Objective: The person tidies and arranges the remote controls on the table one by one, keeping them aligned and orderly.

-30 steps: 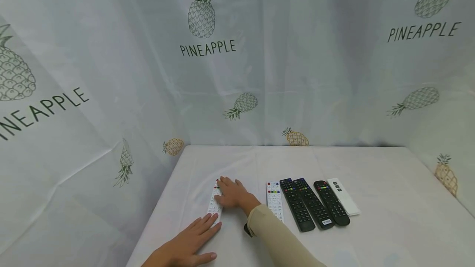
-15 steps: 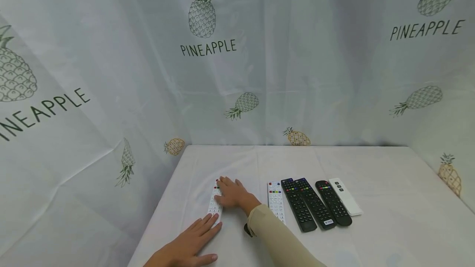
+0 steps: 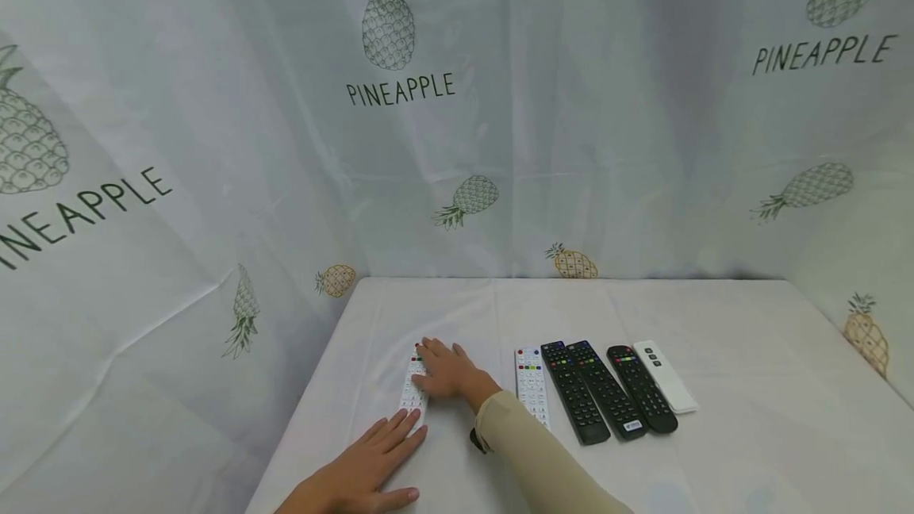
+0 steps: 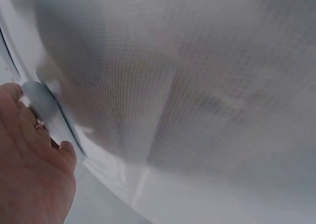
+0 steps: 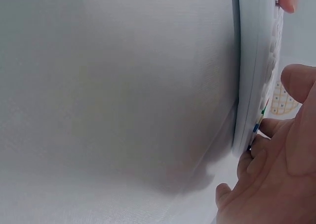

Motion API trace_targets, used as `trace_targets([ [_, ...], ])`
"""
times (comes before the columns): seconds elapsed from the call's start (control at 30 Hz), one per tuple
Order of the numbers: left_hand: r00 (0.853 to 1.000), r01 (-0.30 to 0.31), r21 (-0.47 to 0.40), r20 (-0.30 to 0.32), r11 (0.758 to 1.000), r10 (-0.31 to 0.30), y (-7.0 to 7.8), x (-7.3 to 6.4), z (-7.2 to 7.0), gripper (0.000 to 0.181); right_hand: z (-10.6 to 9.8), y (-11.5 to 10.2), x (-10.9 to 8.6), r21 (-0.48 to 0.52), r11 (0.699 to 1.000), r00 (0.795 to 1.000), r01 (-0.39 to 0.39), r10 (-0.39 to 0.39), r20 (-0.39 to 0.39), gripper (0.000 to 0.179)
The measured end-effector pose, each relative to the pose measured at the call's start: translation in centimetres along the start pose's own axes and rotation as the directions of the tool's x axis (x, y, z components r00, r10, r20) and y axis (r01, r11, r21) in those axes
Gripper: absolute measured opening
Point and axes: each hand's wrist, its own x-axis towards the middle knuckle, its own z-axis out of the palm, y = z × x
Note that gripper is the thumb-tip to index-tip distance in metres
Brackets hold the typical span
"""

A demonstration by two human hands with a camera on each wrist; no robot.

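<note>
**Left hand (image 3: 367, 460) and right hand (image 3: 451, 371) rest on the white remote (image 3: 412, 392)**

I take the second white remote (image 3: 531, 389), the one with coloured buttons at the row's left end, as my landmark. The white remote under my hands lies left of it, apart from the row, on the cloth-covered desk (image 3: 750, 355). My right hand lies between the two, fingers extended over the far end of the white remote; my left hand, further to the landmark's left and nearer me, lays straight, spread fingers on the near end. Neither is wrapped round anything.

I judge the white remote light, stiff and fairly smooth, likely to slide on the cloth if pushed. Its pale side wall looks deep enough in the right wrist view to take hold of; I'd pinch the long edges near the middle, off the raised buttons. It shouldn't be fragile, though a hard press could click keys.

No container shows in any view; every remote lies directly on the cloth. Just right of my landmark comes the first black remote (image 3: 574, 393), then the labelled black remote (image 3: 605, 391), the round-ended black remote (image 3: 643, 389) and, furthest right, the slim white remote (image 3: 666, 377).
</note>
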Motion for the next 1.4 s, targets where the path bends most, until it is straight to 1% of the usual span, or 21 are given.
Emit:
trace_targets([
  [0.17,1.000,-0.018,0.053,-0.016,0.998,0.019,0.0,-0.1,-0.1,0.075,0.1,-0.2,0.1,0.000,1.000,1.000,-0.005,0.005,0.010,0.066],
  [0.27,1.000,-0.012,0.040,-0.009,0.999,0.012,0.0,-0.1,-0.2,0.075,0.0,-0.2,0.1,0.003,1.000,1.000,-0.007,0.007,0.016,0.068],
  [0.4,1.000,0.004,0.012,0.009,1.000,-0.004,-0.1,0.0,-0.4,0.075,-0.2,-0.3,0.2,0.002,1.000,1.000,0.001,-0.001,0.001,0.072],
  [0.57,1.000,0.000,0.007,0.013,1.000,0.000,-0.3,0.2,-0.5,0.074,-0.3,-0.2,0.2,0.015,1.000,1.000,0.002,-0.002,-0.004,0.074],
  [0.8,1.000,-0.016,0.043,-0.023,0.999,0.017,-0.6,0.0,-0.1,0.074,-0.2,-0.2,0.2,0.024,1.000,1.000,0.016,-0.016,-0.001,0.075],
  [0.87,0.999,-0.022,0.054,-0.038,0.998,0.024,-0.6,0.0,0.0,0.074,0.1,-0.1,0.4,0.016,1.000,1.000,0.018,-0.018,0.007,0.077],
  [0.97,0.998,-0.030,0.066,-0.054,0.997,0.034,-0.5,0.0,0.1,0.074,0.7,0.3,0.9,0.023,1.000,1.000,0.015,-0.015,-0.008,0.077],
  [1.13,0.999,-0.028,0.043,-0.040,0.999,0.029,-0.7,0.1,0.0,0.074,1.4,0.7,1.6,0.019,1.000,1.000,0.007,-0.007,-0.015,0.080],
  [1.4,1.000,-0.006,-0.016,-0.006,1.000,0.006,-0.8,0.0,-0.2,0.074,0.9,0.2,1.0,0.015,1.000,1.000,0.003,-0.003,-0.002,0.080],
])
